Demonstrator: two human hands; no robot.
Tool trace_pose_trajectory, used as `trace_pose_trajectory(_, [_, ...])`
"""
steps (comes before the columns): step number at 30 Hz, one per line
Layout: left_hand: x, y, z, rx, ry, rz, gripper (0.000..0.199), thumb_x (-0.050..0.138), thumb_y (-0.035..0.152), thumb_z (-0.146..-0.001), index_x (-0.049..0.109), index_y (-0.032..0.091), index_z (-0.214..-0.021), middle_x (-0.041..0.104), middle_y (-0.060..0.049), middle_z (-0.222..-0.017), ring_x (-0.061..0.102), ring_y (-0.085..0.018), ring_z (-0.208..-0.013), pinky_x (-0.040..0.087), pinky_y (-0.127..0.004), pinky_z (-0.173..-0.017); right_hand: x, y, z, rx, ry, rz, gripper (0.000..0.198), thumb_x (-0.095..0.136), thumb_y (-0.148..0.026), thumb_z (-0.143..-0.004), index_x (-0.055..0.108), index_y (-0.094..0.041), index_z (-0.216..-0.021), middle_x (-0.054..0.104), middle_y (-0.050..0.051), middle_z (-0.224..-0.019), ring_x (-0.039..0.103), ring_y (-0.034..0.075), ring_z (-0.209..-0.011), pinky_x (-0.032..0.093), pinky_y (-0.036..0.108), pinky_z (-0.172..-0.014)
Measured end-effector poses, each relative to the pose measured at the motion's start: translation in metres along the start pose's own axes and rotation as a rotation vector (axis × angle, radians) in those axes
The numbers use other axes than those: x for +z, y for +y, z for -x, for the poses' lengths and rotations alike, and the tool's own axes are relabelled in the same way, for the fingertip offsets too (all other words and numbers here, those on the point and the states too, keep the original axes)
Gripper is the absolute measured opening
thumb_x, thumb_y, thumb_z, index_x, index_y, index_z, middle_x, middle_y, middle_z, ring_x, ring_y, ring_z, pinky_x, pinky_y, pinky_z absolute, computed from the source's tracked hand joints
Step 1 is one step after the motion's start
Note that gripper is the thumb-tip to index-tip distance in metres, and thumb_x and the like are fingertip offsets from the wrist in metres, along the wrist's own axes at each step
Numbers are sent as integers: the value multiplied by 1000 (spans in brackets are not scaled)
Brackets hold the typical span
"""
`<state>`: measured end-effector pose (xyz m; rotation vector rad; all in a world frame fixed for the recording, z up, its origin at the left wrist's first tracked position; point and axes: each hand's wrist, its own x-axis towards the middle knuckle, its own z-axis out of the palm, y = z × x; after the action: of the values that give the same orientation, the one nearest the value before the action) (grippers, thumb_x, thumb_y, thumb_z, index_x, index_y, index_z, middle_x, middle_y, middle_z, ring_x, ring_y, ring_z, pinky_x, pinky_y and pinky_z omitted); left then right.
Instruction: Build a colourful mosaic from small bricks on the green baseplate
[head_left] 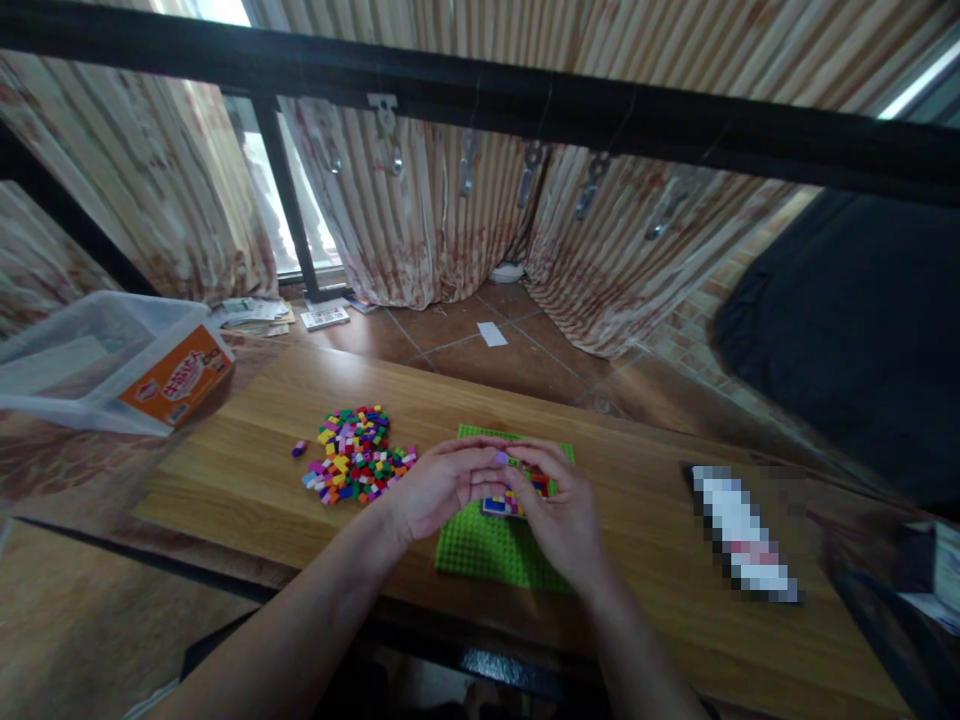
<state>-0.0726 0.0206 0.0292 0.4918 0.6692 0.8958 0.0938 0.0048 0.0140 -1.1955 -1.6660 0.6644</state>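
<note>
A green studded baseplate (487,550) lies on the wooden table (247,470), with a small patch of coloured bricks (504,503) built on it. Both my hands hover over that patch. My left hand (442,485) pinches a small purple brick (500,457) at its fingertips. My right hand (559,510) rests on the plate beside the built bricks, fingers curled near them; whether it holds anything is hidden. A pile of several small loose bricks (356,455) in many colours lies left of the plate, with one purple brick (298,449) apart from it.
A clear plastic tub with an orange label (112,365) stands at the table's far left. A blurred white object (742,535) lies on the right. Papers (255,315) lie on the tiled floor by the curtains. A black rail (480,95) crosses overhead.
</note>
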Motion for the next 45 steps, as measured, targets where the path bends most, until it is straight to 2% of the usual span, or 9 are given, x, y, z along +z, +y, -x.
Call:
trace_pose_trajectory(8, [1,-1,-4,-1,63,-56,15,71,21,-78,72,11,-88,70,-6,-80,66,-14,-75,53,-26,-72,-1,1,1,34,38,-5,11,64,-30,-86,72,-27,-92,69,3,-99,64,19,-97,49,36,-89])
trace_pose_trajectory(13, [0,-4,-4,-8,68,-255,28,81,36,-69,70,11,-73,65,-2,-71,52,-7,-59,39,-20,-57,0,2,3,52,65,37,8,65,-29,-84,70,-26,-89,70,1,-93,64,18,-90,50,34,-83])
trace_pose_trajectory(18, [3,-6,-4,27,64,-358,30,84,38,-63,70,13,-72,58,4,-61,40,-4,-53,29,-20,-53,3,5,4,142,72,-4,16,65,-28,-82,66,-25,-97,69,2,-94,64,18,-89,51,36,-84])
trace_pose_trajectory(23, [3,-7,-5,96,51,-413,25,80,35,-66,70,13,-70,55,5,-58,39,-5,-53,31,-21,-56,1,3,4,159,39,-30,22,67,-31,-81,66,-25,-102,70,3,-97,65,19,-92,52,38,-85])
trace_pose_trajectory(26, [2,-8,-7,138,68,-444,22,77,34,-70,71,13,-72,56,5,-59,41,-5,-54,33,-21,-57,-4,2,2,107,3,16,21,66,-35,-83,68,-25,-101,69,4,-97,64,20,-92,51,38,-85])
trace_pose_trajectory(30, [1,-9,-9,164,67,-453,20,76,31,-70,73,13,-77,62,3,-65,48,-7,-59,38,-21,-61,-9,3,-1,53,-30,18,18,59,-37,-89,70,-25,-96,69,5,-98,63,21,-96,49,39,-89])
trace_pose_trajectory(34, [1,-11,-11,185,63,-446,21,78,28,-67,74,13,-81,68,-1,-74,56,-10,-66,43,-23,-66,-12,7,-3,84,-29,8,16,60,-36,-88,71,-25,-90,70,3,-92,64,21,-91,49,38,-85])
trace_pose_trajectory(41, [-5,-6,-14,242,184,-591,15,70,28,-75,74,13,-76,59,3,-58,45,-8,-56,37,-22,-58,-36,26,-11,178,192,19,20,66,-41,-82,73,-24,-87,71,4,-92,64,23,-90,47,41,-84])
trace_pose_trajectory(45, [-8,-5,-15,230,169,-673,15,68,27,-75,74,14,-76,64,1,-65,50,-10,-60,38,-22,-61,-37,29,-11,174,150,0,19,68,-42,-79,74,-25,-84,70,5,-97,63,25,-99,47,43,-89])
